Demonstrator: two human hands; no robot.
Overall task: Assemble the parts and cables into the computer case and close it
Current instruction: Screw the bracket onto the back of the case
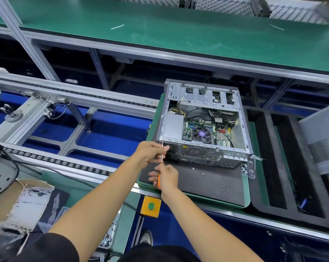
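Now driving screw at case (203, 125) rear top-left corner w/ screwdriver (162, 157), shaft upright, tip up at corner; left hand (150, 153) pinching shaft, nearer case, right hand (165, 177) gripping orange handle below; case open on surface (197, 197).

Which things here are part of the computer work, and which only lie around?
In use: computer case, screwdriver, left hand, right hand, loose screws.
Lying about: cardboard box, green button, grey panel.
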